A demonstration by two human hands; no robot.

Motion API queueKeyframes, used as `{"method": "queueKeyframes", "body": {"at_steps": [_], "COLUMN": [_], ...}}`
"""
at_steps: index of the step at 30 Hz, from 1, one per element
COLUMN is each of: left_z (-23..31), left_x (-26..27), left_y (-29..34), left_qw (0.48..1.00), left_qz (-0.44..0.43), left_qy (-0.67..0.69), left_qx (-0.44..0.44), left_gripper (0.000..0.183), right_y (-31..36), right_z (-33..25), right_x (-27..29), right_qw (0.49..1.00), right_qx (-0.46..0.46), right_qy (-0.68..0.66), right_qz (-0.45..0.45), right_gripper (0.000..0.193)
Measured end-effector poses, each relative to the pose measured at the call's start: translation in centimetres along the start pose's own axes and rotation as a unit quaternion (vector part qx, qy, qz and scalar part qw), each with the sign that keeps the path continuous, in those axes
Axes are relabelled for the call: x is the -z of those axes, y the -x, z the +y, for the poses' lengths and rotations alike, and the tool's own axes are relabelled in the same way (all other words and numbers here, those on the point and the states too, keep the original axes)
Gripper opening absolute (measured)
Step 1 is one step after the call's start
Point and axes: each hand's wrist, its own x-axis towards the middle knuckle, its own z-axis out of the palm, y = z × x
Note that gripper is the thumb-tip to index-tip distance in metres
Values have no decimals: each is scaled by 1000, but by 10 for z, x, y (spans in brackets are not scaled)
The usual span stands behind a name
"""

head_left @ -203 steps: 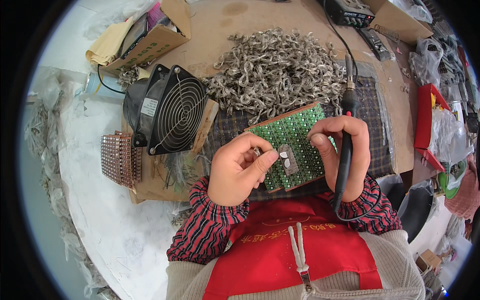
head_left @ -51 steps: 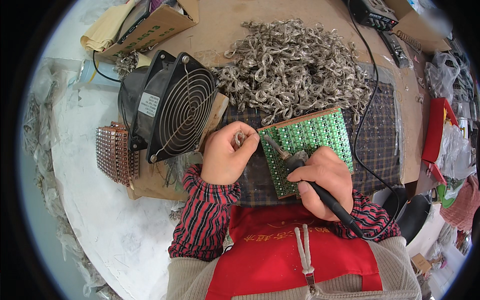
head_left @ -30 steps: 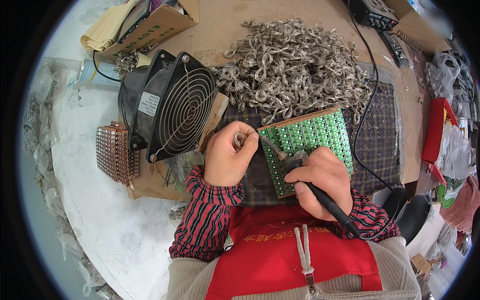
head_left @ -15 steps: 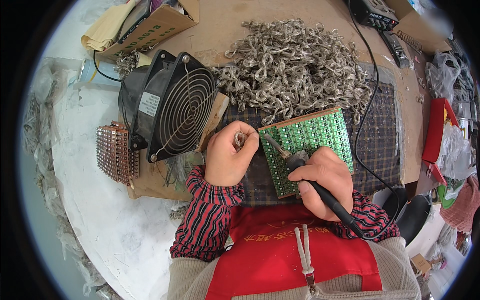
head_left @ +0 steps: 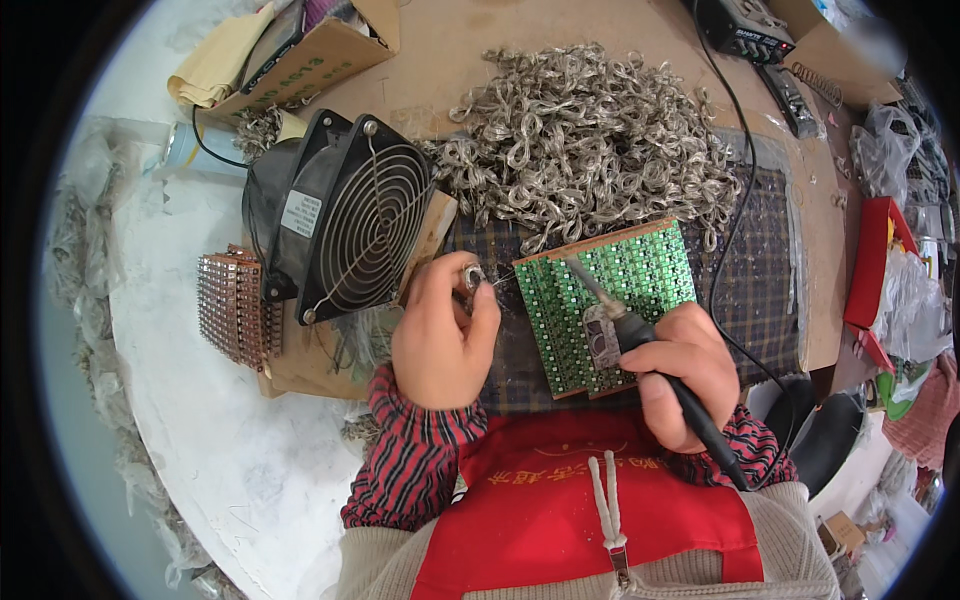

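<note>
Almost nothing moves since a moment ago: the right hand (head_left: 680,375) still grips the soldering iron (head_left: 640,335) with its tip on the green board (head_left: 610,300) mid-frame, the left hand (head_left: 440,335) pinches solder wire (head_left: 472,277), and most of the board looks left to do.

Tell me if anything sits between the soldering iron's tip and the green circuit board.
Nothing visible does. The right hand holds the soldering iron with its tip over the top edge of the green circuit board. The left hand pinches a small round metal part beside the board's left edge.
</note>
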Motion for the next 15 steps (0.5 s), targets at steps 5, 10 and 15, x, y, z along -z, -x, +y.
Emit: {"method": "queueKeyframes", "body": {"at_steps": [5, 10, 15], "left_z": [27, 30, 30], "left_x": [5, -30, -28], "left_y": [-14, -75, -78], "left_qw": [954, 921, 938], "left_qz": [129, 60, 55], "left_qy": [-125, -273, -226], "left_qx": [-241, -270, -257], "left_gripper": [18, 7, 12], "right_y": [3, 1, 0], "right_z": [-2, -10, -11], "right_x": [13, 23, 29], "right_qw": [999, 999, 997], "right_qx": [-14, 6, -21], "right_qy": [5, 45, 57], "right_qz": [43, 19, 55], "right_gripper": [18, 20, 24]}}
